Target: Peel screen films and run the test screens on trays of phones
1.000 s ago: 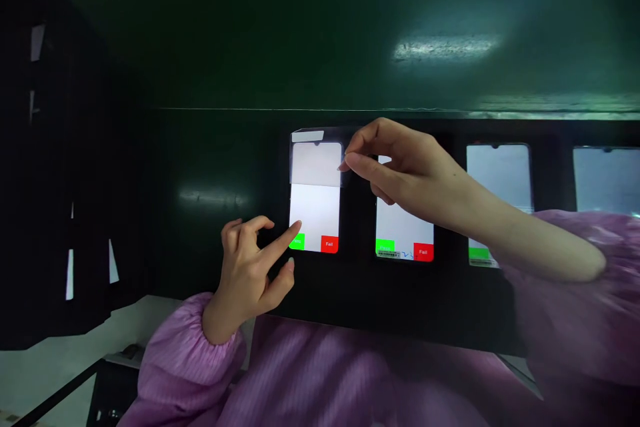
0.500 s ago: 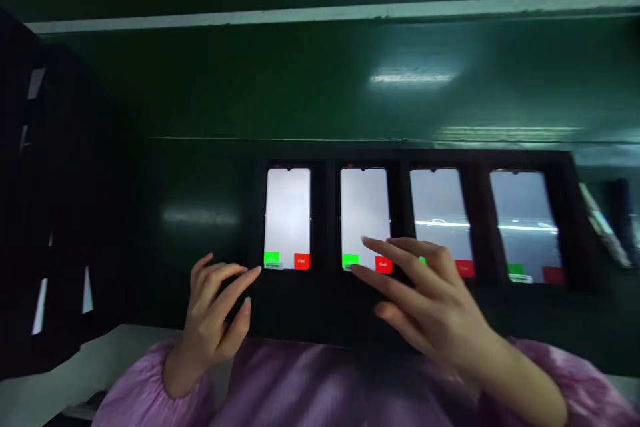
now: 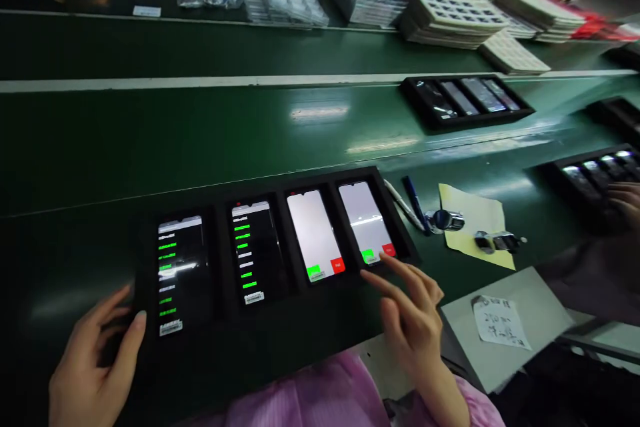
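Four phones lie in a black tray [image 3: 220, 327]. The leftmost phone [image 3: 193, 273] and the second phone [image 3: 265, 247] show dark screens with green lines of text. White screens with green and red boxes light the third phone [image 3: 313, 233] and the rightmost phone [image 3: 361, 217]. My left hand [image 3: 103, 353] is beside the tray's left end, fingers apart and holding nothing. My right hand [image 3: 413, 310] has its fingers apart near the lower edge of the rightmost phone, also holding nothing; whether a fingertip touches the tray is unclear.
A pen [image 3: 416, 203], a yellow paper [image 3: 480, 220] and small metallic items lie right of the tray. Another phone tray [image 3: 425, 107] stands beyond. Stacked trays [image 3: 450, 13] line the back. At the right edge, another person's hand [image 3: 627, 203] is over a phone tray.
The view has swung right and up. The two left phones have gone from white screens to dark lists. My right hand has moved from the second phone to the rightmost one.
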A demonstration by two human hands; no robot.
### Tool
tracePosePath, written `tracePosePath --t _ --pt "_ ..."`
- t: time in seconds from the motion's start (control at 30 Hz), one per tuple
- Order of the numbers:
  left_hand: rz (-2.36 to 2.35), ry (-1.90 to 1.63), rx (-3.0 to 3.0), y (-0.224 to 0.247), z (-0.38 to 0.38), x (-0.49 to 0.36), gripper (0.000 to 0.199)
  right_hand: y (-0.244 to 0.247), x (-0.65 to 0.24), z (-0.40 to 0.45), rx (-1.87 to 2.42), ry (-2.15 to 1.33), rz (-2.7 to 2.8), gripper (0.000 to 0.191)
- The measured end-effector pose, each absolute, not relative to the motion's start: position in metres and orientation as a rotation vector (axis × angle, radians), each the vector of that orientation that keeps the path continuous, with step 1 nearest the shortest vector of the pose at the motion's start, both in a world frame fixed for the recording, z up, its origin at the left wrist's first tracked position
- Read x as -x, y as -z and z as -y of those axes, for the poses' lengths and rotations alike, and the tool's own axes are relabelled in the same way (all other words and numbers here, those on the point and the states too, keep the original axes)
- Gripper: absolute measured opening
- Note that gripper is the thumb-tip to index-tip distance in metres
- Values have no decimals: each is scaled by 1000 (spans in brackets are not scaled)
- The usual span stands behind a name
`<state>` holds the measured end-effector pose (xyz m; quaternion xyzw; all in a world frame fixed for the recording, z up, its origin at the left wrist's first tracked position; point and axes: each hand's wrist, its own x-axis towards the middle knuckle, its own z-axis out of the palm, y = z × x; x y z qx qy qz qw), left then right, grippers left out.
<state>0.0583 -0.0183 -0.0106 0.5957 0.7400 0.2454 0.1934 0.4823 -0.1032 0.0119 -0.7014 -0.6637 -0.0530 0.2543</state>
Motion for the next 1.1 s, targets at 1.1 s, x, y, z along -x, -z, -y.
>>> tracePosePath --t 1.1 --pt "-1982 -484 -2503 -16 -35 -97 40 -12 -494 -24 1810 298 2082 40"
